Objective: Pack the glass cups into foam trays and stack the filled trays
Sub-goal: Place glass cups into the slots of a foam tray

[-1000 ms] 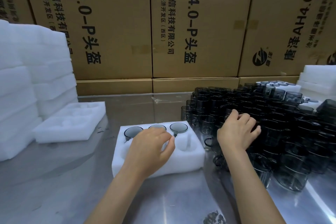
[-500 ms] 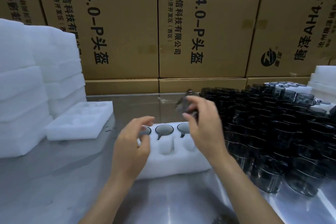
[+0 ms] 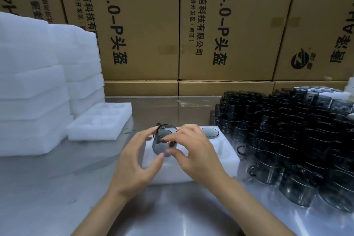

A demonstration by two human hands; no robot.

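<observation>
Steel table (image 3: 57, 188) | cardboard boxes (image 3: 226, 25) behind | both hands' fingers (image 3: 173, 137) pinching smoky cup (image 3: 162, 140) over foam tray (image 3: 220, 159)

Front and centre on the shiny metal surface (image 3: 57, 188) sits the white foam tray (image 3: 220, 151), with both hands meeting just above it around a smoky glass cup (image 3: 162, 142). Right of the tray crowds the mass of dark glass cups (image 3: 298, 140); left lies an empty white foam tray (image 3: 99, 122) beside tall stacked white foam trays (image 3: 38, 82). Behind everything stands a wall of brown cardboard boxes (image 3: 229, 25).
</observation>
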